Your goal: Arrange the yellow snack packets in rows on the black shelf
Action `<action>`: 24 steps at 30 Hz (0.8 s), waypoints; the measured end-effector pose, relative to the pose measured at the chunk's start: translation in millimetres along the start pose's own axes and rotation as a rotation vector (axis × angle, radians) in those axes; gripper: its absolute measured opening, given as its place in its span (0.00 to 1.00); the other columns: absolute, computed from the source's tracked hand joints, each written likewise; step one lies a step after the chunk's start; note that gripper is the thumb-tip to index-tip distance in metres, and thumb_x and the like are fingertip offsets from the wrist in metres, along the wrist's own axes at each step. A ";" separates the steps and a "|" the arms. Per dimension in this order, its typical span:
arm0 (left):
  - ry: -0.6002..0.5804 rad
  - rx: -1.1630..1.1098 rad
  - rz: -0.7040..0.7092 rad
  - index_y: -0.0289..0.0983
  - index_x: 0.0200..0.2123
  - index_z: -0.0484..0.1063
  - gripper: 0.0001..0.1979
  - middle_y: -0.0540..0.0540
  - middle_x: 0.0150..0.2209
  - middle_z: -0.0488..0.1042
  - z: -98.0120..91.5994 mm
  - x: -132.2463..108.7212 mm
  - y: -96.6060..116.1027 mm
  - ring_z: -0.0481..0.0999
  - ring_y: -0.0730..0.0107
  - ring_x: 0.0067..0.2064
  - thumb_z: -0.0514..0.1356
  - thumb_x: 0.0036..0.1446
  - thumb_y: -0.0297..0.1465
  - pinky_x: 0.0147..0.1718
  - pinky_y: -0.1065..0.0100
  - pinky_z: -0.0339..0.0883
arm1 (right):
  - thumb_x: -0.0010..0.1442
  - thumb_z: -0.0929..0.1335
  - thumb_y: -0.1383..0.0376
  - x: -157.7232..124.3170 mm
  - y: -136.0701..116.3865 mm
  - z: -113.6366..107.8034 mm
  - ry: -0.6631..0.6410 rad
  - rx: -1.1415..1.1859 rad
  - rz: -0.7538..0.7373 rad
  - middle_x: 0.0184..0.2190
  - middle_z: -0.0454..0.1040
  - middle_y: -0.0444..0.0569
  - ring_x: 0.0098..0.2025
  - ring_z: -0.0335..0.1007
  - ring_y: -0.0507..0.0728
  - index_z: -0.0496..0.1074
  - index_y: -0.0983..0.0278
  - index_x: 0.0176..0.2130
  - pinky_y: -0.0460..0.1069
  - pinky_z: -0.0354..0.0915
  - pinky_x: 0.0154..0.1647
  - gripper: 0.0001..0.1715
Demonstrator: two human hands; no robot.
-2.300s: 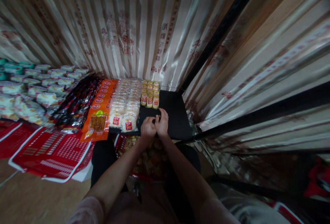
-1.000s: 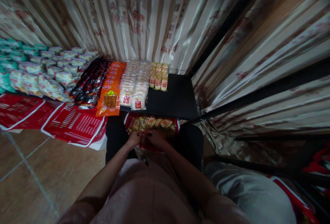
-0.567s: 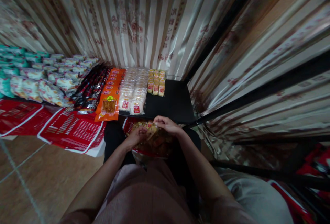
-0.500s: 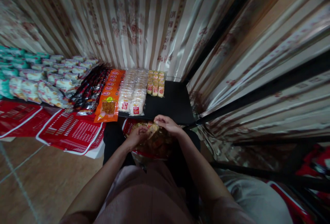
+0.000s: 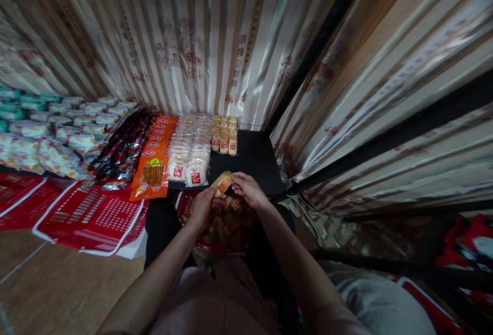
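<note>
Between my two hands is a small yellow snack packet point(image 5: 222, 185) with a red label, raised just above the lap. My left hand point(image 5: 205, 205) grips its left side. The fingers of my right hand point(image 5: 246, 189) pinch its right end. Under both hands a bag of similar yellow packets point(image 5: 227, 224) lies on my lap, partly hidden by my forearms. Beyond the hands, short rows of yellow packets point(image 5: 224, 137) stand on the black tabletop point(image 5: 254, 157). Left of them are clear-wrapped white packets point(image 5: 188, 152).
An orange snack pack point(image 5: 154, 157), dark shiny packets point(image 5: 123, 147), and white and green packets point(image 5: 54, 124) line the table's left. Red printed bags point(image 5: 92, 217) hang at its front edge. A striped curtain point(image 5: 185, 42) and black poles point(image 5: 389, 142) enclose the back and right.
The yellow packet has come up out of the bag and now shows its label between both hands. The camera view has shifted slightly right and up.
</note>
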State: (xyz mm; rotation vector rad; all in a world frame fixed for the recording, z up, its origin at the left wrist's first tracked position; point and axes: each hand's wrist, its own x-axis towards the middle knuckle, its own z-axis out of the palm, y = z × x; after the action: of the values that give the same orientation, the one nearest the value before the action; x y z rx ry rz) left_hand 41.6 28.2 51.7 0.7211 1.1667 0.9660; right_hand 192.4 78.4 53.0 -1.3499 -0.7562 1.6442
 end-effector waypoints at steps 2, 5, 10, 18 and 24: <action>0.006 -0.113 -0.063 0.30 0.43 0.70 0.26 0.41 0.31 0.77 7.0 4.3 3.6 0.76 0.67 0.26 0.55 0.52 0.47 0.21 0.72 0.60 | 0.45 0.71 0.67 2.9 0.6 -1.1 0.031 0.010 -0.012 0.19 0.68 0.39 0.19 0.63 0.44 0.69 0.64 0.31 0.37 0.57 0.17 0.10; -0.001 -0.243 -0.140 0.29 0.43 0.69 0.23 0.41 0.30 0.78 16.5 11.2 7.0 0.75 0.70 0.24 0.54 0.55 0.44 0.21 0.73 0.60 | 0.47 0.72 0.61 5.5 4.5 -2.6 0.044 0.025 -0.053 0.23 0.71 0.41 0.23 0.66 0.45 0.69 0.64 0.32 0.38 0.60 0.20 0.13; -0.023 -0.379 -0.151 0.29 0.38 0.70 0.18 0.43 0.27 0.77 30.3 25.1 6.9 0.75 0.73 0.24 0.51 0.59 0.39 0.22 0.75 0.61 | 0.48 0.69 0.46 4.1 12.3 -1.7 -0.042 0.066 -0.147 0.30 0.75 0.49 0.30 0.71 0.52 0.70 0.65 0.34 0.45 0.67 0.26 0.26; 0.089 -0.096 -0.109 0.30 0.46 0.65 0.20 0.38 0.38 0.74 42.1 46.1 4.0 0.77 0.68 0.31 0.46 0.61 0.40 0.26 0.72 0.67 | 0.47 0.71 0.54 22.0 13.2 -3.8 0.093 -0.104 -0.350 0.37 0.76 0.50 0.39 0.73 0.55 0.69 0.64 0.40 0.48 0.68 0.40 0.23; 0.239 0.510 0.494 0.34 0.53 0.63 0.20 0.38 0.57 0.63 39.6 45.0 -6.0 0.62 0.61 0.59 0.48 0.60 0.34 0.59 0.60 0.54 | 0.53 0.66 0.60 73.2 4.0 -0.9 0.233 -0.384 -0.455 0.38 0.75 0.48 0.38 0.72 0.54 0.68 0.62 0.44 0.49 0.69 0.42 0.18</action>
State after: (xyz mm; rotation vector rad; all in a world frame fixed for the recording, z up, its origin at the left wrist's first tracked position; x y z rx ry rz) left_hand 85.7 66.9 38.0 1.3774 1.5047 1.1967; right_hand 188.6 141.6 16.2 -1.4639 -1.1762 0.9982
